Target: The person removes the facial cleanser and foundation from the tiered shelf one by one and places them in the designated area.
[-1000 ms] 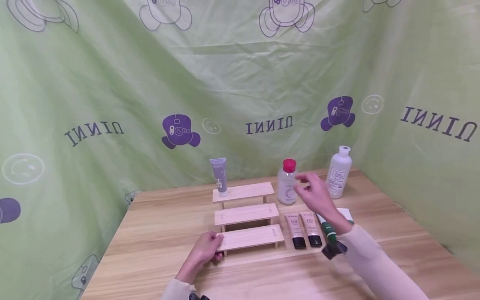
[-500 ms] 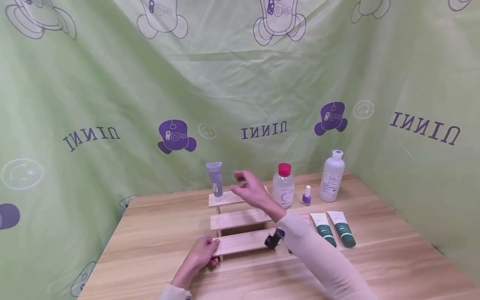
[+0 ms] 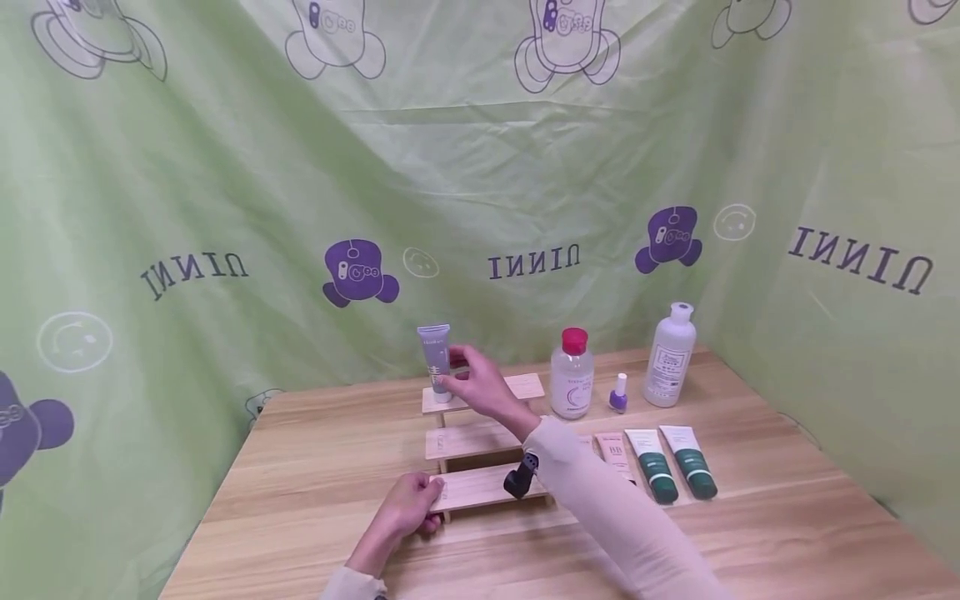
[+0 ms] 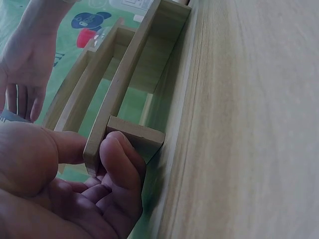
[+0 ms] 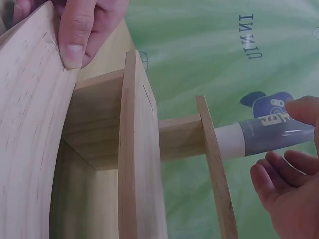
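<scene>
A grey-blue squeeze tube [image 3: 434,354] stands on its cap at the left end of the top tier of a three-tier wooden riser [image 3: 480,487]. My right hand [image 3: 486,385] is around the tube's right side. In the right wrist view its thumb overlaps the tube [image 5: 256,137], while the fingertips [image 5: 264,181] lie below with a gap, so no firm hold shows. My left hand [image 3: 408,505] pinches the left end of the lowest tier, thumb on top and fingers curled beneath, beside a leg [image 4: 135,132].
Right of the riser stand a clear bottle with a red cap [image 3: 572,379], a purple nail polish [image 3: 618,395] and a white bottle [image 3: 670,358]. In front lie two green-and-white tubes [image 3: 690,462] and pink BB tubes [image 3: 615,452], partly behind the right sleeve. A green curtain [image 3: 480,183] hangs behind.
My right hand has moved left from beside the red-capped bottle, across the riser, to the grey-blue tube. The left hand keeps its grip on the lowest tier. The nail polish has come into sight.
</scene>
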`<state>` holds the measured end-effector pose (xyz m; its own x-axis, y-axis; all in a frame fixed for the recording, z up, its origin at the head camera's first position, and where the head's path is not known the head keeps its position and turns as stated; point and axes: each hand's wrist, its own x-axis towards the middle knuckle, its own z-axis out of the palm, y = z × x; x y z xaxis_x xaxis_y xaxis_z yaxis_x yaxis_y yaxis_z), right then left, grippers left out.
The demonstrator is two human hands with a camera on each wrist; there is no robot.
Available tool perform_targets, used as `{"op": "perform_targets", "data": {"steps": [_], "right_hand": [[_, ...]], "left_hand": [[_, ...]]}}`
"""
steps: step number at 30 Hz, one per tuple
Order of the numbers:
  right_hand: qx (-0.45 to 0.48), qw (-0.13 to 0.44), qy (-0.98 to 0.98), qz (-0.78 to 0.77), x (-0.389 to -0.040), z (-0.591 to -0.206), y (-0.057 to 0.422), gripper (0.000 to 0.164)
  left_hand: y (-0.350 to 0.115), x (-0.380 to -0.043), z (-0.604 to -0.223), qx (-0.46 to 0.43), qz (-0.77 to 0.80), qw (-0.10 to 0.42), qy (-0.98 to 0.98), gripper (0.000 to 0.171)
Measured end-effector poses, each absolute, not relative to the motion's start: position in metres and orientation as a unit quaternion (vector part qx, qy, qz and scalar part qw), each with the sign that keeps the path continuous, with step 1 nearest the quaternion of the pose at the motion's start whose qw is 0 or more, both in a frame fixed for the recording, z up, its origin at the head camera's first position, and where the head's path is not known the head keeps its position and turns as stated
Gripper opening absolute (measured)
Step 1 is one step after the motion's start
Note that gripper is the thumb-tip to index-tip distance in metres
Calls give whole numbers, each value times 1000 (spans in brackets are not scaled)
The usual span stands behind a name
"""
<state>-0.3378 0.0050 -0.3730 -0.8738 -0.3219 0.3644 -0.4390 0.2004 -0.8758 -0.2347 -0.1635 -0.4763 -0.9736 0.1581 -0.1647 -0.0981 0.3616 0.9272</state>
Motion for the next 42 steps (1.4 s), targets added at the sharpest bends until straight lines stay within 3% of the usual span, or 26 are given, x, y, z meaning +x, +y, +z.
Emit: {"op": "perform_targets", "data": {"steps": [12, 33, 42], "right_hand": [[230, 91, -789, 563, -341, -378, -1, 37], [229, 86, -792, 560, -338, -372, 0, 37], [249, 93, -762, 591, -321, -358, 33, 36]], "left_hand": [[-160, -234, -479, 21, 570, 116, 813, 26], [-162, -235, -476, 16, 569, 117, 814, 27], [-160, -235, -478, 16, 570, 117, 813, 25]]}}
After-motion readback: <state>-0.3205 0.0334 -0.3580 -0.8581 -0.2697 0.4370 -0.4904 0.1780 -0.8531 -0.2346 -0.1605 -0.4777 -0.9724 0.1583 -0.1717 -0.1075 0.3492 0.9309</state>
